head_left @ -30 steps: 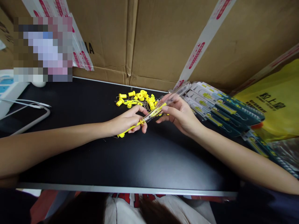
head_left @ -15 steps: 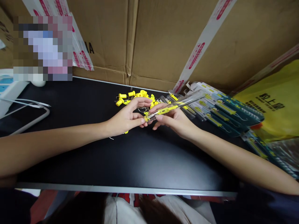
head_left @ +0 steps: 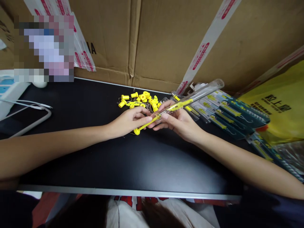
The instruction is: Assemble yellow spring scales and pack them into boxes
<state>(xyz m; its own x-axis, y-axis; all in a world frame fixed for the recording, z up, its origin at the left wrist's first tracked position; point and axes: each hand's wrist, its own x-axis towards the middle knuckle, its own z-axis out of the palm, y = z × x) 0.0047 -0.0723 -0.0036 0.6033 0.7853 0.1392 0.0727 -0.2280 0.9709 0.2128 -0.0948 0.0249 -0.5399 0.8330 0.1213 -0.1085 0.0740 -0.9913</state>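
1 yellow rod (head_left: 143, 127) runs into the mouth of 1 clear tube (head_left: 211, 87) above our black table (head_left: 142, 164). Our left hand (head_left: 133, 122) pinches the rod between thumb and fingers, just beside that mouth; our right hand (head_left: 182, 122) clasps the tube, thumb in front and fingers behind. We hold it tilted, the far end raised to our right, and 1 yellow knob (head_left: 136, 131) ends the rod at the lower left. Just beyond our hands we see 1 heap of yellow pieces (head_left: 153, 103), more than 10, too jumbled to count exactly, with thin wires among them. At our right we count at least 4 overlapping printed packs (head_left: 237, 110) and 1 yellow bag (head_left: 282, 88); at our left, 1 white power strip (head_left: 7, 103).
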